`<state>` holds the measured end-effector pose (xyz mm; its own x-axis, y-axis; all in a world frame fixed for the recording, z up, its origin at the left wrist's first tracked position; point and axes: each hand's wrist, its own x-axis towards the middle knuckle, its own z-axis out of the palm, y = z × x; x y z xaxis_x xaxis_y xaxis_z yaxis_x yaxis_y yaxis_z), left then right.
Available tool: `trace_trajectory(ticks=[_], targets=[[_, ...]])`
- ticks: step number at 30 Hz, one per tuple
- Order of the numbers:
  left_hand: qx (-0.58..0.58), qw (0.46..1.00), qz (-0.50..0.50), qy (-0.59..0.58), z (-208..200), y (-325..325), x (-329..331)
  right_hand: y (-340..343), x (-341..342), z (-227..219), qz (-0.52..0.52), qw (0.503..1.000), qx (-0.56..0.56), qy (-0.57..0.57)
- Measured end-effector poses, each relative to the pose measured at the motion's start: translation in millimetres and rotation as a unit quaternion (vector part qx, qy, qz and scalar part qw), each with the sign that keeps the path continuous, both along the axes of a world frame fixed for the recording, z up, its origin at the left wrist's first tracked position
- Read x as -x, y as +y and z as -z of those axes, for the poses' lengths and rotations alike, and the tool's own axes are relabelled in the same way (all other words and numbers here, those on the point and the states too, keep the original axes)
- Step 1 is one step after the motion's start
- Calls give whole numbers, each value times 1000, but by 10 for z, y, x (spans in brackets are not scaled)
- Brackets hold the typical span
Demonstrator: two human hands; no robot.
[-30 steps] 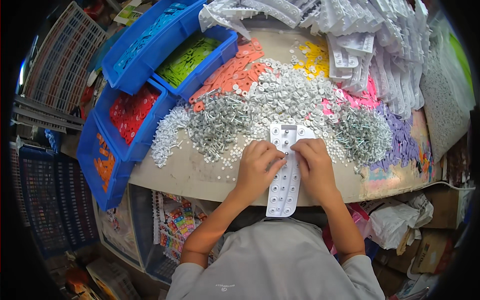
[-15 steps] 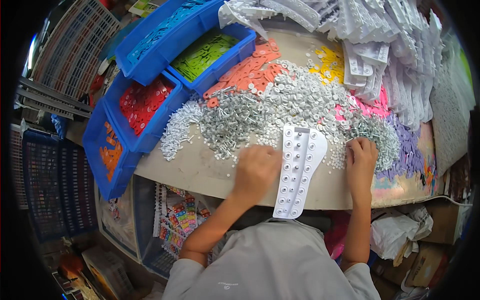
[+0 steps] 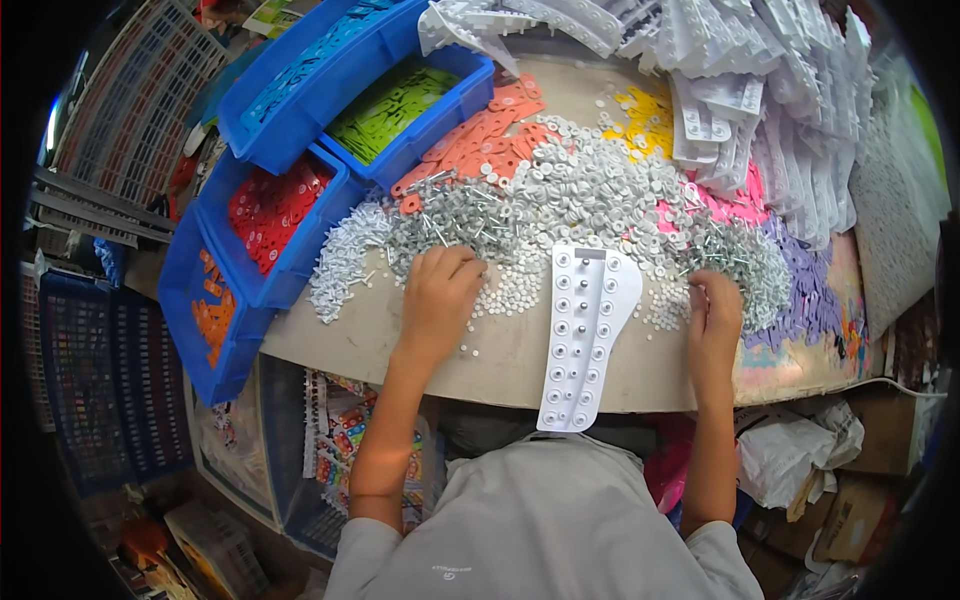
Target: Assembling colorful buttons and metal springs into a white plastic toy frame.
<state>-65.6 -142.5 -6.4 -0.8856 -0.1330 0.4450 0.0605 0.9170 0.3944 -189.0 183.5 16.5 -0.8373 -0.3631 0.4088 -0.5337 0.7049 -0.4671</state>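
A white plastic panel (image 3: pixel 578 345) with one curved side lies on the table in front of me, its lower end over the front edge. Two rows of round sockets run along it, and small metal pins stand in a line between them. My left hand (image 3: pixel 440 290) bends its closed fingers into the near edge of a heap of metal screws (image 3: pixel 450 212); what they grip is hidden. On the other side of the panel, my right hand (image 3: pixel 716 305) is pinched beside a second screw heap (image 3: pixel 735 250). Anything in that pinch is too small to make out.
White round caps (image 3: pixel 590 190) are heaped beyond the panel. Blue bins (image 3: pixel 255 285) hold red, orange, green and blue pieces at left. Coral pieces (image 3: pixel 480 140), yellow pieces (image 3: pixel 640 120) and purple pieces (image 3: pixel 800 280) lie loose. Stacked white panels (image 3: pixel 740 60) fill the far right.
My left hand has moved left, away from the panel's edge to the screw heap. My right hand stays by the right-hand heap. The whole view has shifted slightly.
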Motion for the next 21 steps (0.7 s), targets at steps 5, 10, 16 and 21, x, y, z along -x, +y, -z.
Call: trace_trajectory(ticks=[5,10,16,21], targets=[[-191,980,-40,30,-190,260,-87,-241,-433,-249,-94,977,109,-160],[-325,945,33,-6,-232,648,-256,-487,-678,-143,-175,960,109,-189],[-334,936,112,-24,-67,899,-312,-572,-728,-68,-175,966,82,-174],[-294,947,130,-9,18,993,-304,-544,-678,-59,-226,964,48,-129]])
